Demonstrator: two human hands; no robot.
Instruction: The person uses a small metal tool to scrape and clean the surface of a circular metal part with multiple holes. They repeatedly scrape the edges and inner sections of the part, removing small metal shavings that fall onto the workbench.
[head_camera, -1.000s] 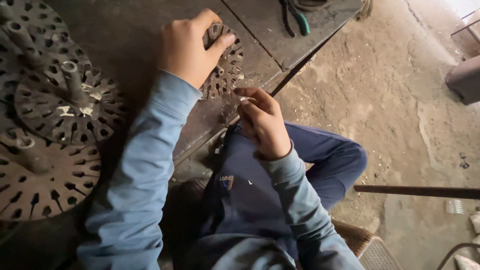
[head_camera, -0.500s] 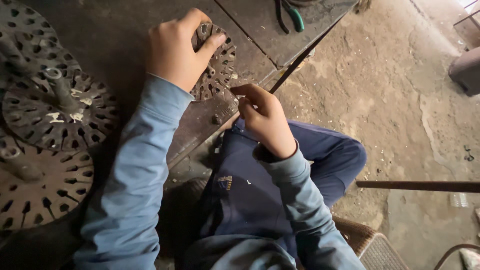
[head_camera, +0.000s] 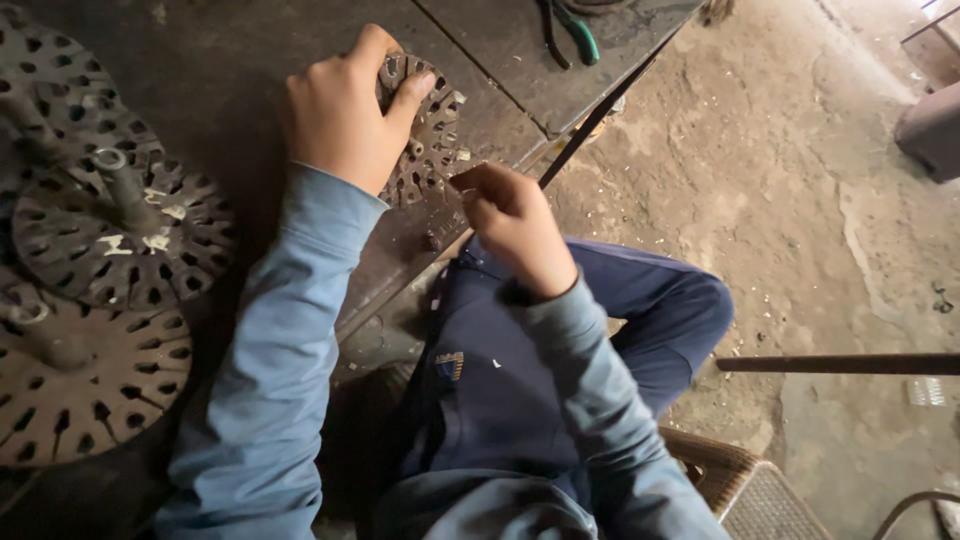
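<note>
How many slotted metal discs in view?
4. One under the left hand at the bench edge; three stacked at left: top, middle, bottom. More may be hidden.

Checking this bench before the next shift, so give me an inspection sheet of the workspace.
Surface: dark, worn metal bench, dusty.
Job's things: small slotted metal disc near the bench edge.
Clutter: larger slotted discs stacked on posts at left; green-handled pliers.
Grippers: left hand presses on the small disc; right hand pinches at its edge, item too small to tell.
Cables: nothing seen.
Surroundings: rough concrete floor, metal rod, woven seat.
</note>
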